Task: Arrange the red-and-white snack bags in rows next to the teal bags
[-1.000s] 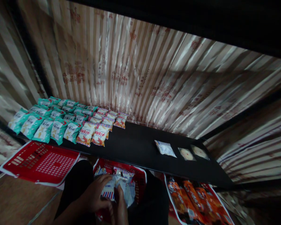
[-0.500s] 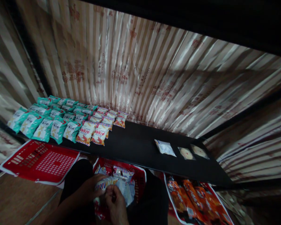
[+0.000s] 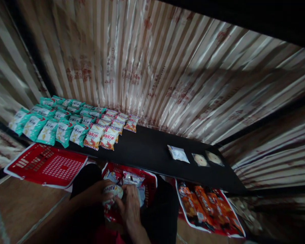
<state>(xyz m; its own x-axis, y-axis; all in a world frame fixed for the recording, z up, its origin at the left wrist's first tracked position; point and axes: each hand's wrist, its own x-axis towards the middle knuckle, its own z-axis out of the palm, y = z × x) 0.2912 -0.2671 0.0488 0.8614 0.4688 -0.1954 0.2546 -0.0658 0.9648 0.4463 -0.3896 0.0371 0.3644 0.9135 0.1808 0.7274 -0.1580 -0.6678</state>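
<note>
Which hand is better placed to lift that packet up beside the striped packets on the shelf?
Probably the left hand: it cups the packet and sits closer below the striped packets; the right hand lies further right.

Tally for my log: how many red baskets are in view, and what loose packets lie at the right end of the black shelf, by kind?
Red baskets: 3
White packet: 1
Clear packets with a pale round inside: 2
Total: 6

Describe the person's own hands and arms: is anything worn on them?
Both the left hand and the right hand are bare, without gloves. The forearms show no sleeves. The dim light hides any ring or watch.
</note>
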